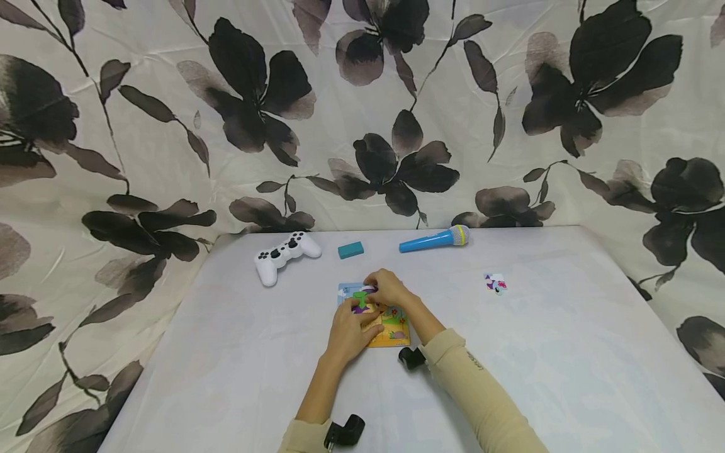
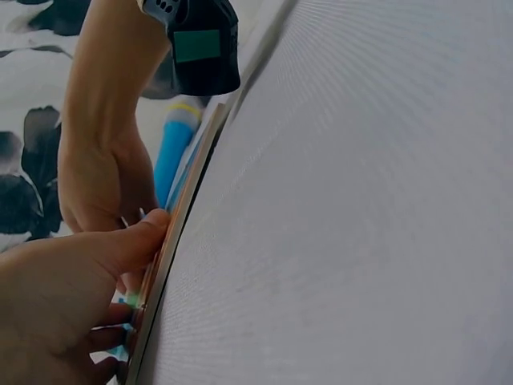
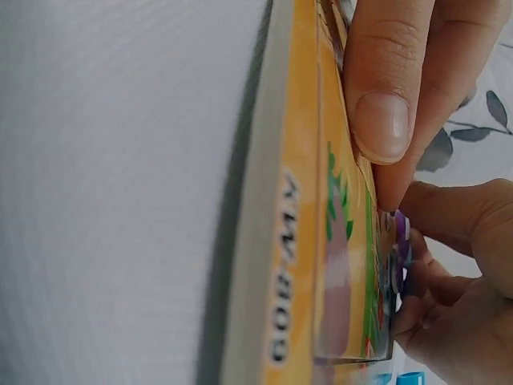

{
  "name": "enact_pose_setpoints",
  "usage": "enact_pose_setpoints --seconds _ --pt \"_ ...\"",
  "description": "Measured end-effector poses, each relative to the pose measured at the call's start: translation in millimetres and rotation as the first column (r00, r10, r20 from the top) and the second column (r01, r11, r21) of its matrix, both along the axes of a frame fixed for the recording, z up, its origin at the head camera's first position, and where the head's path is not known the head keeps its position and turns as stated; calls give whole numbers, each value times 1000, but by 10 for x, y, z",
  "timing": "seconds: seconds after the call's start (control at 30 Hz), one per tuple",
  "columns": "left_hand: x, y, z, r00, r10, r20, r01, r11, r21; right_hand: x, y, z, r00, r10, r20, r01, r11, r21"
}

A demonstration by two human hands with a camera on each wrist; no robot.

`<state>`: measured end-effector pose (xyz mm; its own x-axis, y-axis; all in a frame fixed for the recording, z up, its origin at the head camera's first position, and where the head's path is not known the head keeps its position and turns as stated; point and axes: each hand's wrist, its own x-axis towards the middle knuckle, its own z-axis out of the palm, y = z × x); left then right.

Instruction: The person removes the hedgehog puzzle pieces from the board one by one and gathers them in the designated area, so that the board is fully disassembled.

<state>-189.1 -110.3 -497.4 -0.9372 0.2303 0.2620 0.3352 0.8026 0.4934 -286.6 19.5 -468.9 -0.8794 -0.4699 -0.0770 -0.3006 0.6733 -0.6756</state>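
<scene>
A colourful jigsaw puzzle board (image 1: 398, 338) with a thick pale edge lies on the white table. My left hand (image 1: 349, 335) rests over its left side, thumb and fingers spread out and touching the picture surface. In the right wrist view these left fingers (image 3: 383, 120) lie nearly straight against the board. At the far part of the board, my right hand (image 1: 391, 290) pinches a small purple and white puzzle piece (image 3: 401, 228) close over the surface. A green shape (image 1: 360, 297) shows between the two hands. Parts of the picture are hidden beneath the fingers.
Behind the board stand a white game controller (image 1: 286, 253), a teal block (image 1: 350, 250) and a blue toy microphone (image 1: 433, 240). A loose puzzle piece with a pony picture (image 1: 495, 284) lies to the right. Floral cloth (image 1: 317, 126) hangs behind the table's far edge.
</scene>
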Motion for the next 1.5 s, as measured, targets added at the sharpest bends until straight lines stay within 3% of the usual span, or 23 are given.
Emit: enact_pose_setpoints --seconds 0.37,0.77,1.5 --pt "17 37 7 998 35 -44 -39 997 -74 -10 38 -1 1000 -15 -7 14 997 -73" --pt "22 41 27 996 35 -78 -44 992 -121 -111 156 -54 999 32 13 -29 984 -179" --pt "19 41 9 998 44 -48 -49 992 -119 -105 210 -76 995 -53 89 79 943 -323"
